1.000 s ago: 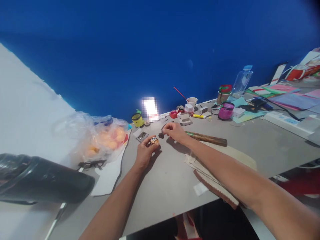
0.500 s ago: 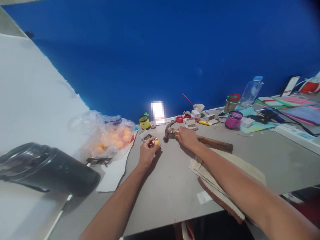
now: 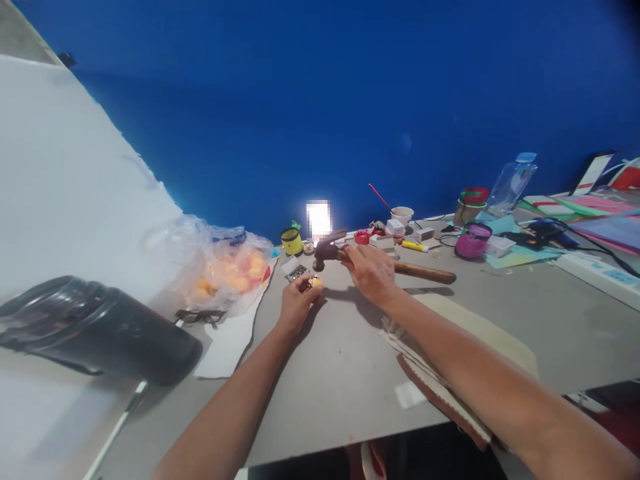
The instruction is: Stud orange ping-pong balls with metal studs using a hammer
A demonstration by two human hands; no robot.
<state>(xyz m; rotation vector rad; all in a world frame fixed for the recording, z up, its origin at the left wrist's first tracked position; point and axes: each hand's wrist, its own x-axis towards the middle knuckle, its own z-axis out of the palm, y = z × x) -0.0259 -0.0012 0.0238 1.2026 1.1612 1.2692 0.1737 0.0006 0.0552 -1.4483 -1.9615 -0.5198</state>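
Hammer (image 3: 425, 272) is held over the counter (image 3: 310, 373) by the right hand (image 3: 373, 272), whose fingers are wrapped around the handle just behind the head. Near that head, a small round object (image 3: 315, 283), part yellow and part shiny, is pinched between the nearly closed fingers of the left hand (image 3: 296, 303); whether the counter is touched by it cannot be told. Just beyond the left hand, a small box (image 3: 299, 272) is seen, with a yellow cup (image 3: 291, 241) set farther back.
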